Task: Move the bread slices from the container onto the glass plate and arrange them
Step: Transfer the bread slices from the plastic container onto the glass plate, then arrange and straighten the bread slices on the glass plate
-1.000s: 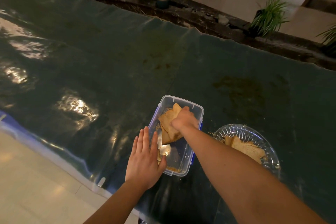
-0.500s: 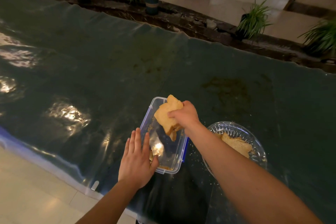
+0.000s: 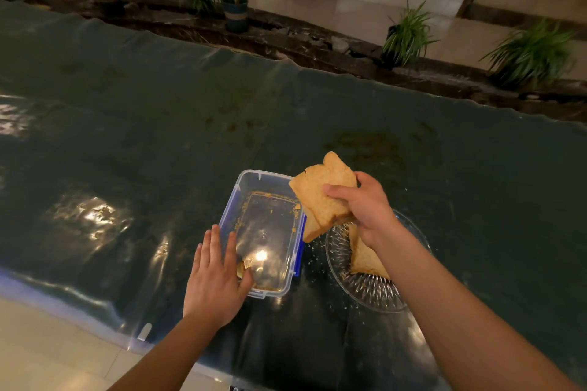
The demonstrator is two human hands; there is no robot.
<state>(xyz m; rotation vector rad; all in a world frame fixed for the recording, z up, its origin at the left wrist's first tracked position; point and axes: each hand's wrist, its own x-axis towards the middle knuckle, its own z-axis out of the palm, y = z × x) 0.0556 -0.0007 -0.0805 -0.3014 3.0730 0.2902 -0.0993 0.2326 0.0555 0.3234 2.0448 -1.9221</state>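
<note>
My right hand grips a small stack of bread slices in the air, between the container's right edge and the glass plate. The clear plastic container with blue clips holds only crumbs and a small bread scrap near its front left corner. My left hand lies flat, fingers spread, against the container's front left corner. The glass plate sits right of the container with at least one bread slice on it, partly hidden by my right forearm.
Everything rests on a table under a dark green shiny plastic cover, with stains behind the plate and crumbs between container and plate. The table's near edge runs lower left over a tiled floor. Potted plants stand beyond the far edge.
My right hand has lifted the bread slices out of the container and carried them rightward to the plate's near-left rim. My left hand has stayed on the container.
</note>
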